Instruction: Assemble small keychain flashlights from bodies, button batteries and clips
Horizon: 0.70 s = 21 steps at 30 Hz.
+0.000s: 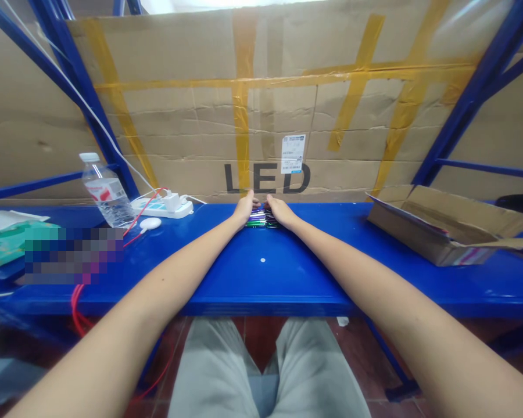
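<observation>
Both my arms reach far forward over the blue shelf table (261,278). My left hand (245,209) and my right hand (279,211) meet at the back edge, against the cardboard wall. Between them lies a small bundle of thin green, white and dark sticks, perhaps pens (258,219). Both hands press on this bundle from either side, fingers curled around it. The fingertips are mostly hidden behind the hands.
A water bottle (107,191) stands at the left, beside a white power strip (163,205) with a red cable (81,302). A tissue pack (2,244) lies far left. An open cardboard box (444,226) sits at the right. Blue rack posts frame both sides.
</observation>
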### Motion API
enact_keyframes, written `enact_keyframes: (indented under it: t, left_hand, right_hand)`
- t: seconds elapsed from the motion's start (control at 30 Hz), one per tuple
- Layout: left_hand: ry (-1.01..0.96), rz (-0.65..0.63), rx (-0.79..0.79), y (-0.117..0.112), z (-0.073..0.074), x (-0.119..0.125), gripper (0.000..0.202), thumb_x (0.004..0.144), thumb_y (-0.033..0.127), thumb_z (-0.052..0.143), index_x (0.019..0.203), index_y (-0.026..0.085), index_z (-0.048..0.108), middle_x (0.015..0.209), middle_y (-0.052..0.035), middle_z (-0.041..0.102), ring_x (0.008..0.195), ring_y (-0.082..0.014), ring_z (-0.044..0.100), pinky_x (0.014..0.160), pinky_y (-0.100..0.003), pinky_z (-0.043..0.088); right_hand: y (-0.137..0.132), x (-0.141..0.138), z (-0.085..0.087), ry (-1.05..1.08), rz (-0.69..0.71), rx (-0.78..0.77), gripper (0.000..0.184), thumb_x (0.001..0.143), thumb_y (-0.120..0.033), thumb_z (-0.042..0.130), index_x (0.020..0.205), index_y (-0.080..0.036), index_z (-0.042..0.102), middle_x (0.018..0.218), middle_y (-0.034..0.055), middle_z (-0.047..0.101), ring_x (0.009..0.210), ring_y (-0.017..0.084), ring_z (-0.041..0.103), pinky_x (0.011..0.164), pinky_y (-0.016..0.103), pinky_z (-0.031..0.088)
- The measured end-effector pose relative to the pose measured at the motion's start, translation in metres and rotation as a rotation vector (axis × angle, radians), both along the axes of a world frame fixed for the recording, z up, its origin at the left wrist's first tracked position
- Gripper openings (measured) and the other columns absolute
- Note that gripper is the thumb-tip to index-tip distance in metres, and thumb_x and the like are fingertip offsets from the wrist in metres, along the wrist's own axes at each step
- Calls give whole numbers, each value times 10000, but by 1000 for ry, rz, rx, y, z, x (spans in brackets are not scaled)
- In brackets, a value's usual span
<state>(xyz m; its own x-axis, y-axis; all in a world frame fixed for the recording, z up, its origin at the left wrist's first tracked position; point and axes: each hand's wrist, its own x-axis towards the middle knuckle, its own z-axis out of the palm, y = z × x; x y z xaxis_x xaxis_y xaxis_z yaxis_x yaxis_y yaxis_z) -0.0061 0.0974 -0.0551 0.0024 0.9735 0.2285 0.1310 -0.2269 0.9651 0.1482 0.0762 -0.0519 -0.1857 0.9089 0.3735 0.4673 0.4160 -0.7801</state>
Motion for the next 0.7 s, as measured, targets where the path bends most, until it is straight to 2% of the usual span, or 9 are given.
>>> enact_keyframes:
  t: [0.13, 0.37, 0.53, 0.63, 0.7]
  left_hand:
    - [-59, -31, -30, 1, 3, -2, 661, 881, 765, 310, 851, 183, 621, 991, -169, 740, 1041, -283, 676, 937, -418, 502]
    - [-170, -52, -81, -4, 8, -4, 615, 895, 734, 358, 883, 170, 603, 1019, -186, 727, 1061, -288, 668, 922, -415, 515]
    - [-173, -65, -82, -5, 10, -2, 609, 912, 713, 339, 916, 166, 606, 1076, -192, 717, 1070, -277, 669, 929, -401, 514]
    - [-70, -30, -40, -5, 10, -9, 623, 924, 706, 305, 946, 165, 614, 1087, -190, 716, 1070, -282, 669, 926, -400, 510]
    - [155, 60, 47, -7, 10, -20, 579, 953, 645, 306, 963, 165, 628, 1104, -185, 712, 1079, -290, 659, 943, -407, 495]
  right_hand:
    - [0, 4, 1, 31, -21, -14, 613, 1016, -592, 298, 1016, -126, 696, 1073, 160, 741, 985, 250, 667, 901, 322, 465]
    - [-7, 6, 5, 35, -40, -6, 530, 1034, -505, 314, 1034, -113, 672, 1061, 162, 738, 969, 234, 664, 900, 322, 459]
    - [-10, 5, 6, 37, -47, 9, 496, 1031, -513, 339, 1025, -135, 660, 1033, 138, 740, 956, 215, 663, 880, 299, 462]
    - [-9, 11, 7, 23, -84, 30, 471, 1038, -487, 330, 1038, -146, 655, 1039, 132, 740, 974, 216, 663, 894, 305, 462]
    - [-7, 22, 8, -49, -164, 62, 448, 1042, -444, 322, 1001, -158, 663, 1055, 134, 737, 997, 228, 658, 906, 314, 461]
